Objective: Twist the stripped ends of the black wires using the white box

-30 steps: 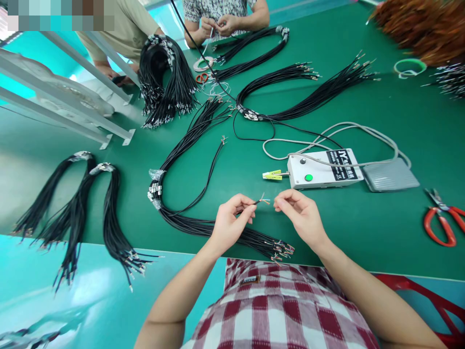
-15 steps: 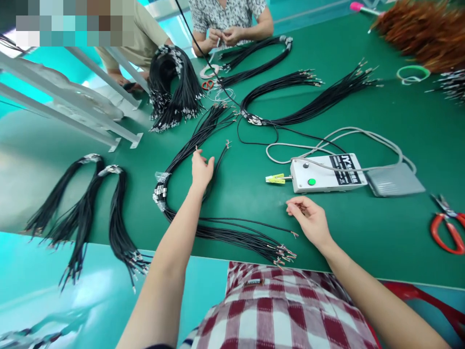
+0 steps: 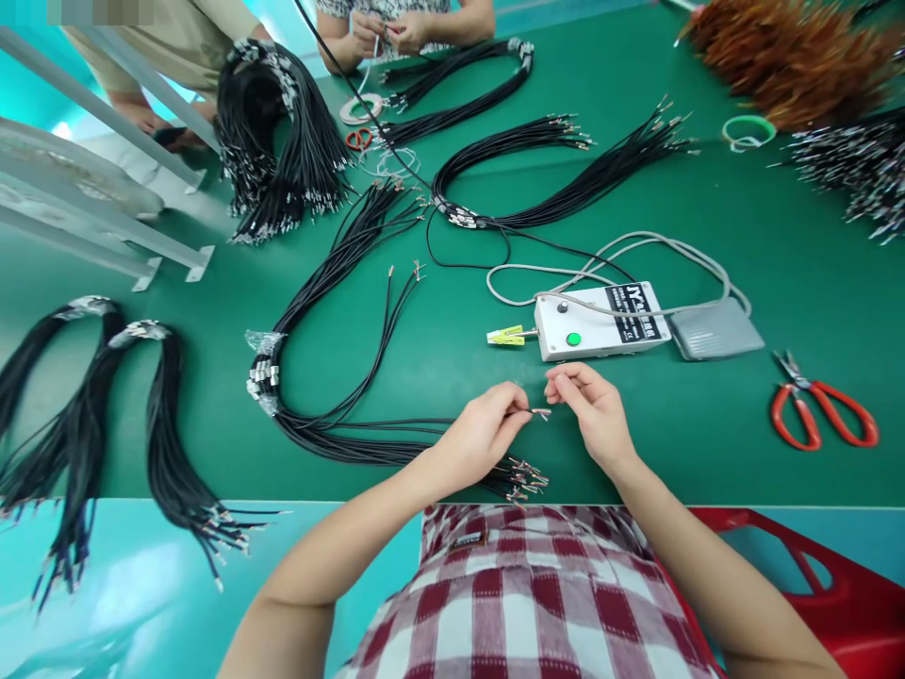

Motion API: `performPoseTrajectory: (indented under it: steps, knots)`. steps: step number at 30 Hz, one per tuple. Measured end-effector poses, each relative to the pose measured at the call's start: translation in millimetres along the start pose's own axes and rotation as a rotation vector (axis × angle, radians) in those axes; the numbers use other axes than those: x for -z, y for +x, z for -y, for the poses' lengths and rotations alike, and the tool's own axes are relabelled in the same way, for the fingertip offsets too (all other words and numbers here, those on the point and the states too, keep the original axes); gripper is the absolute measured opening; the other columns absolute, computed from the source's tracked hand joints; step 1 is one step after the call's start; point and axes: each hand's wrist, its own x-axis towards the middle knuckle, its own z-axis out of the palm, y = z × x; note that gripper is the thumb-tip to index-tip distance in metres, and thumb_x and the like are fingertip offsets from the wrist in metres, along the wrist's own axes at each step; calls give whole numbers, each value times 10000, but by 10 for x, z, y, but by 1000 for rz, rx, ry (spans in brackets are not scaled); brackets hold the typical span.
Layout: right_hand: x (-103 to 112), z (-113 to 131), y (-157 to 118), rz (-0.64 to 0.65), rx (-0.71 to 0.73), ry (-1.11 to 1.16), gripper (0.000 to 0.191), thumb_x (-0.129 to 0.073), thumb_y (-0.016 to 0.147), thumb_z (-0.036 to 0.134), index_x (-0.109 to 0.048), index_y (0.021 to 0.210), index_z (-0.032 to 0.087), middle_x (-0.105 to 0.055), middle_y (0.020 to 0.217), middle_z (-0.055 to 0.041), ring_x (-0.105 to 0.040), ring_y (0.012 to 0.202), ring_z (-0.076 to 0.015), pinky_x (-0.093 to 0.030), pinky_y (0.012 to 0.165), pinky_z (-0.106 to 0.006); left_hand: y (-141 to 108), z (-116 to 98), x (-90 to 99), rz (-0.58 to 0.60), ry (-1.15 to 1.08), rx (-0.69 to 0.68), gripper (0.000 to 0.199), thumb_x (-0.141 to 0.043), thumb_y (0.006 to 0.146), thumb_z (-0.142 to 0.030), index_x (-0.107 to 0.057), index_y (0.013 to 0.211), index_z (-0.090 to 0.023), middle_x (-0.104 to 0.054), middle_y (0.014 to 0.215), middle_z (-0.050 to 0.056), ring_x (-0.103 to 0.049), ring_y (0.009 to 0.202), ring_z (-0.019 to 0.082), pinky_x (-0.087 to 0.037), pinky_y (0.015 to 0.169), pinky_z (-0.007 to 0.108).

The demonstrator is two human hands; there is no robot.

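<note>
My left hand (image 3: 487, 429) is closed in a pinch on the end of a black cable, whose stripped thin wires (image 3: 541, 413) stick out past the fingertips. My right hand (image 3: 594, 410) faces it just to the right, thumb against curled fingers; whether anything tiny is between them cannot be seen. The cable belongs to a curved bundle of black cables (image 3: 332, 250), gathered at white connectors and clear plastic (image 3: 264, 375). Below my left hand lie the bundle's other bare ends (image 3: 523, 479). A white box (image 3: 555, 332) with a green button and yellow tip (image 3: 507, 336) sits beyond my hands.
Red-handled pliers (image 3: 798, 383) and a grey pedal (image 3: 717, 332) lie to the right. More black cable bundles (image 3: 166, 377) hang over the table's front edge at left. Another person's hands (image 3: 388, 35) work at the far side. A red stool (image 3: 841, 604) stands at lower right.
My left hand has come from the upper part of the bundle down and right, and now pinches a cable end beside my right hand. The view has shifted rightward.
</note>
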Motion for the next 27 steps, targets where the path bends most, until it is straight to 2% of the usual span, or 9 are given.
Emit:
performPoseTrajectory:
  steps: [2, 5, 9, 13, 16, 22, 24, 27]
  knots:
    - [9, 58, -61, 53, 32, -7, 288, -655, 904, 507, -701, 935, 224, -682, 770, -15, -643, 712, -155, -549, 724, -307, -22, -77, 118, -122, -122, 48, 129, -505, 982, -242, -626, 982, -199, -659, 875, 50, -615, 761, 163, -491, 691, 278]
    - [-59, 139, -114, 144, 98, -38, 273, -641, 923, 485, -697, 1003, 230, -704, 869, -36, -662, 768, -168, -545, 761, -325, -66, -154, 163, -221, -321, 152, 139, -569, 956, -293, -633, 904, -181, -634, 746, 29, -604, 629, 132, -482, 577, 246]
    - [-245, 204, -89, 169, 209, -93, 234, -711, 879, 403, -690, 1047, 242, -681, 958, -40, -641, 783, -165, -525, 735, -319, -80, -167, 113, -256, -603, 278, 233, -669, 886, -383, -588, 850, -169, -574, 590, -17, -575, 517, 112, -466, 472, 211]
    - [-399, 200, -48, 98, 253, -55, 115, -707, 874, 357, -726, 891, 245, -667, 877, -35, -629, 818, -176, -520, 726, -315, -73, -148, 127, -243, -727, 316, 341, -724, 829, -463, -558, 825, -166, -572, 524, -29, -536, 451, 96, -448, 435, 200]
    - [-476, 162, -56, 77, 141, 46, 121, -730, 842, 365, -735, 820, 247, -694, 852, -29, -620, 766, -166, -524, 700, -308, -87, -113, 127, -236, -810, 316, 355, -725, 830, -472, -539, 814, -169, -574, 515, -34, -507, 421, 85, -420, 416, 197]
    - [-618, 69, -95, 21, -154, 283, 204, -823, 700, 413, -745, 753, 233, -734, 826, -15, -516, 604, -109, -476, 589, -260, -118, -29, 46, -325, -931, 297, 338, -751, 823, -420, -539, 793, -158, -551, 618, -38, -450, 451, 45, -307, 424, 180]
    - [-648, 57, -99, 2, -209, 310, 245, -843, 657, 431, -742, 745, 226, -731, 800, -16, -492, 586, -107, -463, 568, -258, -119, -20, 29, -337, -946, 294, 336, -755, 822, -414, -542, 794, -155, -542, 625, -38, -426, 458, 38, -297, 441, 186]
    - [-665, 62, -104, -6, -213, 320, 245, -844, 655, 417, -734, 752, 221, -715, 782, -9, -481, 578, -103, -468, 574, -261, -120, -12, 18, -338, -976, 300, 328, -754, 825, -409, -543, 820, -158, -541, 633, -35, -419, 466, 41, -285, 442, 188]
